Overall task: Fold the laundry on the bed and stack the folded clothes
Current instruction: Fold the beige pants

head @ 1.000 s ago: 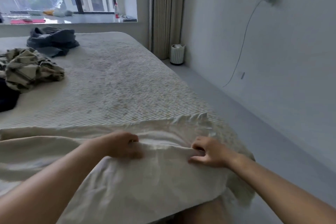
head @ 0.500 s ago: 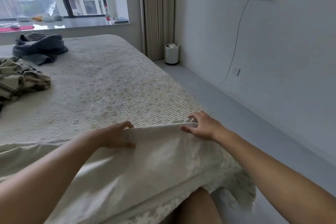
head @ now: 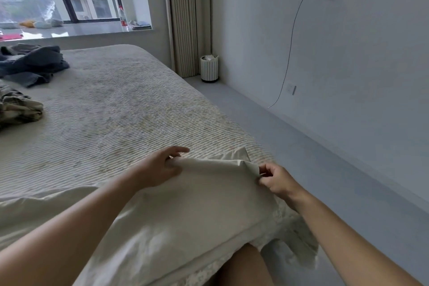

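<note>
— Two hands on one piece of cloth, is that right?

— Yes. My left hand (head: 160, 167) grips the far edge of the cream cloth (head: 185, 204), thumb and lower fingers curled round the fold, while my forefinger sticks out straight over the bed (head: 120, 111). My right hand (head: 276, 180) pinches the cloth's right corner between thumb and fingers, just at the bed's right edge.

— Where does the cloth lie?

— Across the near end of the bed, running off to my left and draping over the near edge, above my bare leg (head: 243, 264). The corner between my hands is lifted a little, and a second layer of it shows flat on the bedcover just beyond (same pale colour, so the line between them is hard to make out).

— And the other laundry?

— Well apart from it, at the far left. A dark blue heap (head: 32, 62) sits up near the window sill (head: 76, 31), and a crumpled green and cream plaid piece (head: 18, 107) lies nearer to me, half cut off by the frame. Neither is folded.

— Anything else in the room?

— A small striped bin (head: 209, 68) stands on the floor beside the curtain (head: 188, 16). A cable (head: 290, 49) hangs from a plug high on the wall. A bottle (head: 123, 17) stands on the sill.
</note>
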